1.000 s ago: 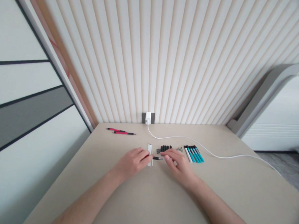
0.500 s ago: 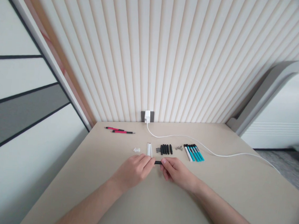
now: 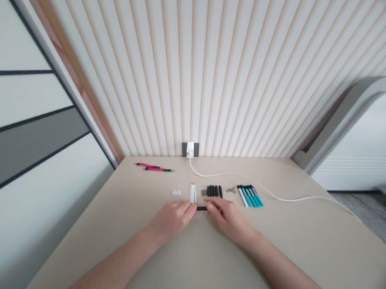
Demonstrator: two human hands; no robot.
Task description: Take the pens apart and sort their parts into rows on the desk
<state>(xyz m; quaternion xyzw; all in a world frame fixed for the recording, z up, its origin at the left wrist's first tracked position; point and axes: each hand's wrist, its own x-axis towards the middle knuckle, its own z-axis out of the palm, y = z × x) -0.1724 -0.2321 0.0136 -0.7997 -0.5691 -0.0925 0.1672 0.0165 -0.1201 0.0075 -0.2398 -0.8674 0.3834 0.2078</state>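
Left hand (image 3: 172, 219) angles inward, grip pinching a pen (image 3: 202, 208); right hand (image 3: 231, 216), forefinger extended, meets its end, hold unclear.

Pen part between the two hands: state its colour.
The pen part is black, best seen in the head view.

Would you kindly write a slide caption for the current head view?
Left hand holds a black piece, right hand at its end, white rods and black tubes beyond.

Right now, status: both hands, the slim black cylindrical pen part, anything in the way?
Left bare hand closed on black pen part. Right bare hand at its other end, grip unclear. Thin white straight rods close beside left hand.
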